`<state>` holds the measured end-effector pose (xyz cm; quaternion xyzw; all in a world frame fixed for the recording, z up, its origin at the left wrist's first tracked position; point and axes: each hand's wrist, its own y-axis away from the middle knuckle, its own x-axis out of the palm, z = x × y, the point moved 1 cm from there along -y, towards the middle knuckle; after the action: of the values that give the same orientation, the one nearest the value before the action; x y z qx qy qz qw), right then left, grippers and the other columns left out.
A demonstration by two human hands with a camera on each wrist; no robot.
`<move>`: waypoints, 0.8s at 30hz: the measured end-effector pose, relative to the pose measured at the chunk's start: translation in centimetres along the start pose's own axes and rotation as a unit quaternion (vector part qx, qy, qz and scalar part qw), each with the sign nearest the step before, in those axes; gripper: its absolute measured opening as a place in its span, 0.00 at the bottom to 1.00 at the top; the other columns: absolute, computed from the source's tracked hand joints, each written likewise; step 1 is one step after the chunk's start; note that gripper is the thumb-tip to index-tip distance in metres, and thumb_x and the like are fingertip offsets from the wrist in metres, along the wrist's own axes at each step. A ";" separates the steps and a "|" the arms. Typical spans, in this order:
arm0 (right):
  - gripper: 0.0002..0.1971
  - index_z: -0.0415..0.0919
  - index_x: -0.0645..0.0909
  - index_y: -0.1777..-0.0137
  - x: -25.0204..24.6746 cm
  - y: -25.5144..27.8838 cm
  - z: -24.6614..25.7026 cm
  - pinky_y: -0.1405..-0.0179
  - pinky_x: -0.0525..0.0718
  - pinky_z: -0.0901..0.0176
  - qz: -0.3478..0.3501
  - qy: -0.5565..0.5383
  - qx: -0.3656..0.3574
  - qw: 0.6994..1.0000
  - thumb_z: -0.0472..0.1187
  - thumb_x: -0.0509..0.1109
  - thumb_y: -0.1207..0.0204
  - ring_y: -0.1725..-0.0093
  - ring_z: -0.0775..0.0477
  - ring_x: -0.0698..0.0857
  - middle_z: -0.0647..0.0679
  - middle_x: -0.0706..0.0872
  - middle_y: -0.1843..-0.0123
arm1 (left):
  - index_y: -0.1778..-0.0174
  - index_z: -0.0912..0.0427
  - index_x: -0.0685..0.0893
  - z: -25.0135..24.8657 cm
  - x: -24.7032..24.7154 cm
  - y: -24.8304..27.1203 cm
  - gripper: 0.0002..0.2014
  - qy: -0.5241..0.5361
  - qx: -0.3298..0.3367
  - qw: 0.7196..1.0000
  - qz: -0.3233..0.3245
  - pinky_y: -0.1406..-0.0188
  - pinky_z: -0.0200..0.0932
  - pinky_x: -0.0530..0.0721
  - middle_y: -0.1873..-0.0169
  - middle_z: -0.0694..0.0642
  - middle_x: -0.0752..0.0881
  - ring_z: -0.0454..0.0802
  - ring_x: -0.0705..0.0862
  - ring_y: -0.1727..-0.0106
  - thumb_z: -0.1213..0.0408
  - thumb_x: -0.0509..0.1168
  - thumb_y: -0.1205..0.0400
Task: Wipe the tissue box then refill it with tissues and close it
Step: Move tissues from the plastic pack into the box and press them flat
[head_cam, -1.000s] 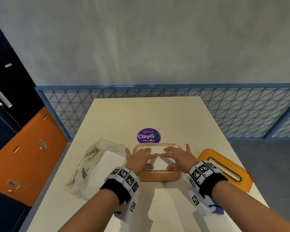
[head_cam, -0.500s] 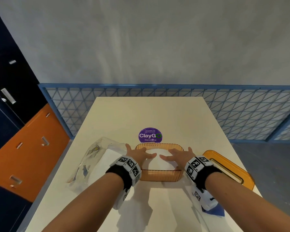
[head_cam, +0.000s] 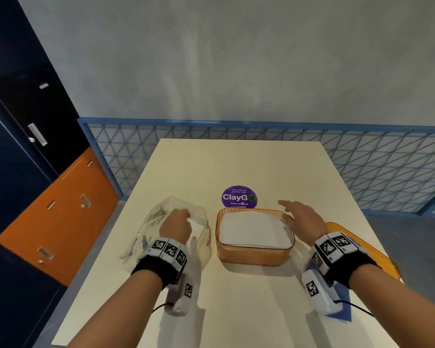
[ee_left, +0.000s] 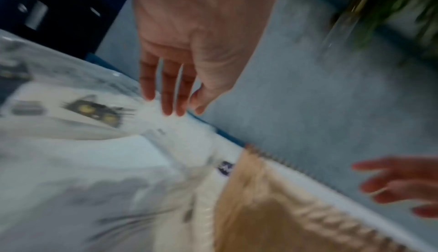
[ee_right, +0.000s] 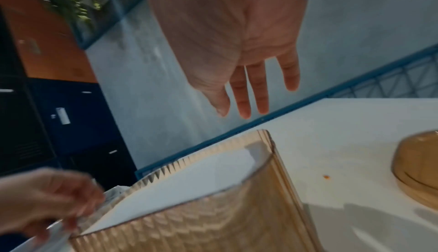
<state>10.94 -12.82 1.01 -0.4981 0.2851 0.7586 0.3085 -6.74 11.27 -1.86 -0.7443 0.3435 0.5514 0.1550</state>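
Box filled, lid off.
Left hand (head_cam: 175,225) on tissue pack (head_cam: 146,229), grip unclear; right hand (head_cam: 300,217) released. Tissues (head_cam: 254,229) high in tissue box (head_cam: 255,254); lid (head_cam: 377,249) at 3 o'clock may jam.

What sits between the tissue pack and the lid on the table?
In the head view, the open amber tissue box, filled with white tissues, stands between the plastic tissue pack and the amber lid.
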 end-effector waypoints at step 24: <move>0.26 0.42 0.50 0.16 1.9 0.0 -1.4 0.42 0.73 0.60 0.088 -0.019 0.080 0.993 0.36 0.48 0.13 0.33 0.39 0.78 0.38 0.80 0.31 | 0.35 0.60 0.73 3.3 6.4 -1.8 0.15 -0.070 -0.082 0.992 0.066 0.37 0.51 0.74 0.32 0.61 0.69 0.61 0.68 0.31 0.56 0.52 0.12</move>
<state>11.13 -13.50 -1.28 -0.4304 0.3818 0.7667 0.2850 -6.93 12.40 -9.15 -0.6894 0.3340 0.6377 0.0803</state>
